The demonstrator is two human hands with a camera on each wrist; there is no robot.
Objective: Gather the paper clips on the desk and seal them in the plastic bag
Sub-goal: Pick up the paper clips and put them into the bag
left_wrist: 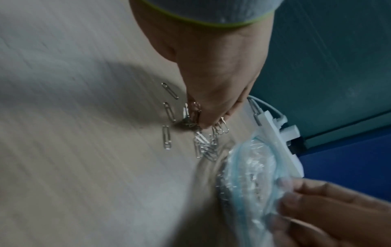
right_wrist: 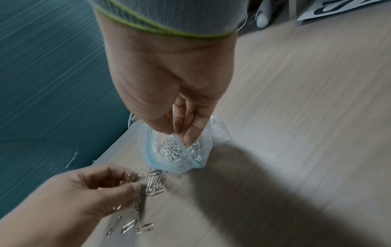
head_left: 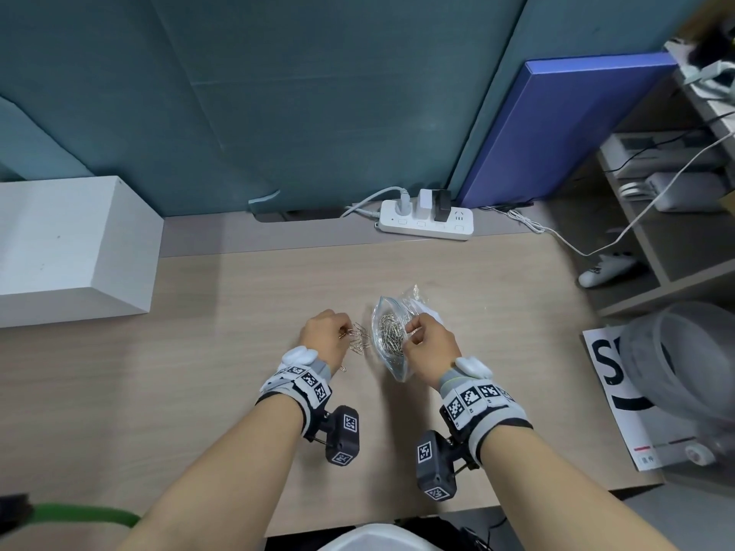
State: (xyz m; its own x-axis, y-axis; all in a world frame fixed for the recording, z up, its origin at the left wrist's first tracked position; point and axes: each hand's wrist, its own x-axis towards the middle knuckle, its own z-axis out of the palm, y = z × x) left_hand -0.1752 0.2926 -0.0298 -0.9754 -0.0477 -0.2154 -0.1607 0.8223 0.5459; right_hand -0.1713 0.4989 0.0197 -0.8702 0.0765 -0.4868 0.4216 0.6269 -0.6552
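A clear plastic zip bag (head_left: 391, 340) with a blue seal strip lies on the wooden desk (head_left: 238, 351), its mouth open and many silver paper clips inside. My right hand (head_left: 421, 336) pinches the bag's upper edge (right_wrist: 175, 150) and holds it open. Just left of the bag lies a small heap of loose paper clips (head_left: 360, 340). My left hand (head_left: 326, 332) is over that heap, fingers curled and pinching a few clips (right_wrist: 137, 180). Three more clips (right_wrist: 129, 225) lie apart near the left wrist. In the left wrist view the left fingertips (left_wrist: 203, 120) touch the clip heap (left_wrist: 206, 145) beside the bag (left_wrist: 249, 167).
A white box (head_left: 71, 248) stands at the desk's left. A white power strip (head_left: 427, 222) with plugs lies at the back against the teal partition. A printed sheet (head_left: 612, 375) and a translucent container (head_left: 684, 371) sit at the right edge.
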